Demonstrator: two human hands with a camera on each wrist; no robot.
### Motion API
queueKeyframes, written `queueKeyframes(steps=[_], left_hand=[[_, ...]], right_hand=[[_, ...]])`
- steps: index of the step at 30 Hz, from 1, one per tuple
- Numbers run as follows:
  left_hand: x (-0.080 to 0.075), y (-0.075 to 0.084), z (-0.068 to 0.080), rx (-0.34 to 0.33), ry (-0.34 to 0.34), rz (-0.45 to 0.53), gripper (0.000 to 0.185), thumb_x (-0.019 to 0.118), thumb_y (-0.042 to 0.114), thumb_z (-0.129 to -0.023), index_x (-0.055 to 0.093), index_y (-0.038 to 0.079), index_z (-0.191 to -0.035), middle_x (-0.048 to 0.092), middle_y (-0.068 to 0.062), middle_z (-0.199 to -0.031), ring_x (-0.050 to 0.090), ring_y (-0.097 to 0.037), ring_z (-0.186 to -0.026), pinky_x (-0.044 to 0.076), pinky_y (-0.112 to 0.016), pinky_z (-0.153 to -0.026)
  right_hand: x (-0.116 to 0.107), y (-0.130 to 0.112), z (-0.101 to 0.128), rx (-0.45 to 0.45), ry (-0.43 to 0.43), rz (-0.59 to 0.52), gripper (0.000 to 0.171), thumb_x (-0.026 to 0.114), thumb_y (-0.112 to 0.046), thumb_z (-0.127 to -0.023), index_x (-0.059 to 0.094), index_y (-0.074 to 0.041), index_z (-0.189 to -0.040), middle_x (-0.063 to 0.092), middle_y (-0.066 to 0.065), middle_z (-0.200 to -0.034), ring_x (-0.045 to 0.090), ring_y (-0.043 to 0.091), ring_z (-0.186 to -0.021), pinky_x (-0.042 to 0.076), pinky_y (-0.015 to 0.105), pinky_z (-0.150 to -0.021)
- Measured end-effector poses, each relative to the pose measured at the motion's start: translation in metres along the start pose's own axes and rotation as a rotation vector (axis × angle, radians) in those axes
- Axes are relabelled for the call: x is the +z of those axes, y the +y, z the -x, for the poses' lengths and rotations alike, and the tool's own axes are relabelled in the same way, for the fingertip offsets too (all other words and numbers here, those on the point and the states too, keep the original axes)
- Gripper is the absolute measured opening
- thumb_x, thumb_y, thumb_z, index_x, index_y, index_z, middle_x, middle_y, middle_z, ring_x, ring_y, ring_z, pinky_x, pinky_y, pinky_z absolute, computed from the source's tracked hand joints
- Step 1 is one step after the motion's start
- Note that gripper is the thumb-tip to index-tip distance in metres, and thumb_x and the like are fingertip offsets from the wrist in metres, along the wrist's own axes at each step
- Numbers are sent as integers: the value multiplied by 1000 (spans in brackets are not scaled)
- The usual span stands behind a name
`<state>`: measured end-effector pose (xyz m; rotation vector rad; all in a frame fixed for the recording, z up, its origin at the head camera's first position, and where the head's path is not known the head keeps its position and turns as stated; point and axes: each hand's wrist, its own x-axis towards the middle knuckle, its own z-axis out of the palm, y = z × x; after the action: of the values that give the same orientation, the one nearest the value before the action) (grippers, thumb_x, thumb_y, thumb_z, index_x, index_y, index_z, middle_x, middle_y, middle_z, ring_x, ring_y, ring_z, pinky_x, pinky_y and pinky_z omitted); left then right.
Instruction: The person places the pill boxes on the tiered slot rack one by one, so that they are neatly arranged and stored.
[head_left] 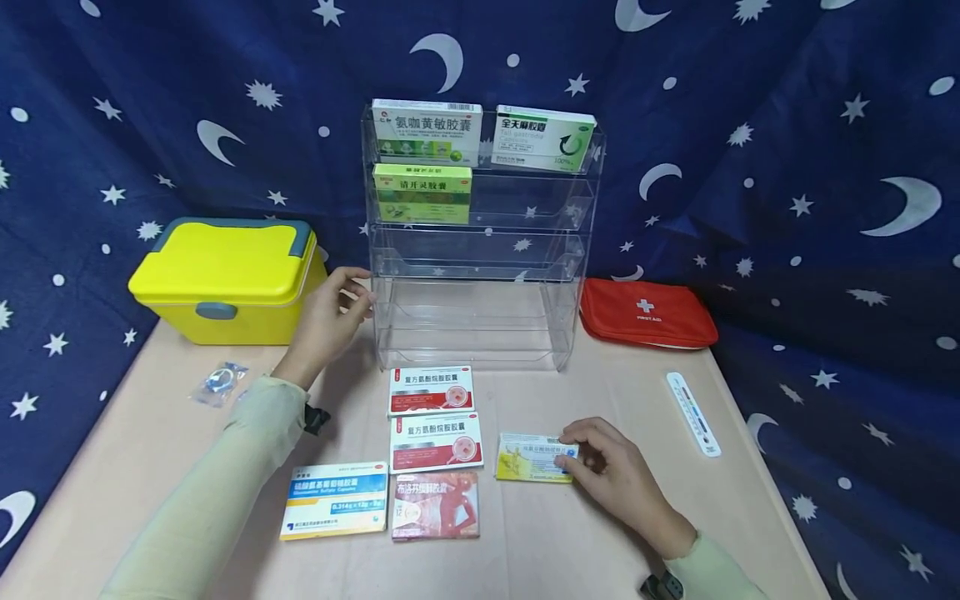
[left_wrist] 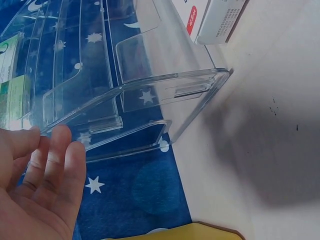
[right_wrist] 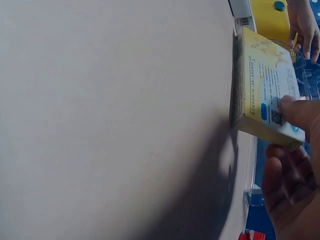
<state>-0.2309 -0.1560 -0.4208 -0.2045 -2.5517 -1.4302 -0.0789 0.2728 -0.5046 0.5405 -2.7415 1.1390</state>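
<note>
Red-white boxes (head_left: 431,390): two; shelf boxes (head_left: 426,132): three.

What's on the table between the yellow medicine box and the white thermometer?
Only the right hand, gripping the yellow medicine box; beyond it the table is bare up to the thermometer, as the head view shows.

— Where is your left hand (head_left: 330,317)?
— Your left arm reaches forward in a pale sleeve, fingers (left_wrist: 52,160) straight and loosely together (nothing between them).
— And the right hand (head_left: 611,475)?
— It lies low and nearer you, fingertips (right_wrist: 295,112) bent in a pinch.
</note>
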Motion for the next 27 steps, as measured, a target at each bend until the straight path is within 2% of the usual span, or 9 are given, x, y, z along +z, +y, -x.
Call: queueKeyframes(steps=[7, 11, 15, 18, 21, 27], left_hand=[[-1, 1, 1, -12, 4, -16, 33, 64, 15, -102, 57, 8, -133, 63, -10, -101, 69, -28, -82, 53, -30, -66], [0, 1, 0, -22, -3, -21, 34, 64, 16, -102, 57, 8, -134, 63, -10, -102, 68, -27, -83, 53, -31, -67], [-1, 1, 1, -38, -10, -23, 34, 64, 17, -102, 56, 8, -134, 62, -10, -103, 69, -31, -86, 53, -31, -67], [-2, 1, 1, -42, -9, -26, 33, 64, 17, -102, 56, 10, -134, 62, -9, -102, 69, -32, -86, 53, -33, -67], [-1, 1, 0, -41, -10, -23, 33, 64, 16, -102, 56, 12, -133, 61, -8, -102, 69, -31, -86, 53, -34, -67], [-1, 1, -1, -30, -7, -20, 33, 64, 15, -102, 57, 10, -133, 62, -8, -101, 68, -30, -85, 53, -35, -68]], right_hand=[[-1, -1, 10, -11, -37, -32, 44, 87, -7, -81, 66, -25, -114, 60, -13, -118, 58, 8, -76, 52, 23, -60], [0, 3, 10, -23, -24, -75, 40, 85, -6, -83, 68, -23, -115, 62, -10, -116, 59, 9, -76, 53, 24, -60], [-5, 7, 0, 27, -20, -166, 35, 84, -9, -85, 71, -24, -113, 65, -9, -111, 62, 14, -81, 54, 26, -64], [-17, 7, -21, 56, 0, -222, 33, 82, -8, -86, 73, -22, -115, 66, -6, -112, 63, 16, -90, 56, 27, -70], [-38, 1, -55, 27, 59, -243, 34, 81, -2, -86, 73, -13, -117, 67, 1, -114, 63, 15, -94, 55, 25, -71], [-93, -53, -141, -141, 185, -150, 31, 77, 13, -83, 71, 6, -113, 67, 18, -109, 64, 15, -86, 52, 20, -68]])
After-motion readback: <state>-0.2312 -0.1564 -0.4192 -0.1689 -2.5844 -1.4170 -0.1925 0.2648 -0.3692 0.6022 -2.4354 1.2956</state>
